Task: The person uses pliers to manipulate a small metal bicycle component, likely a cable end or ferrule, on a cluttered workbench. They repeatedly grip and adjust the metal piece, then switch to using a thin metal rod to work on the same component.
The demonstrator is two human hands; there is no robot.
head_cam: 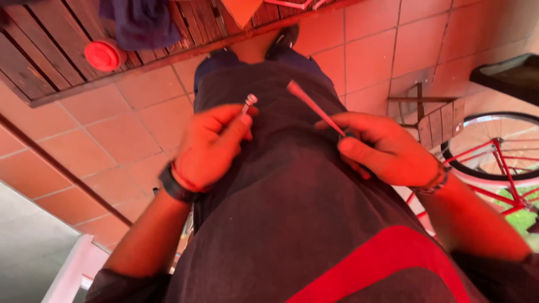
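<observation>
Pinching a small metal bolt (249,101) in the left hand (209,147), gripping a thin rod (314,108) in the right hand (387,148).

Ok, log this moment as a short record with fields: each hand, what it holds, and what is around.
left hand: left hand pinches a small metal bolt at its fingertips
right hand: right hand grips a thin rod-like tool, tip pointing up and left
between hands: tool tip and bolt apart
floor: tiled floor
nearby: wooden pallet with a round red cap; bicycle wheel
</observation>
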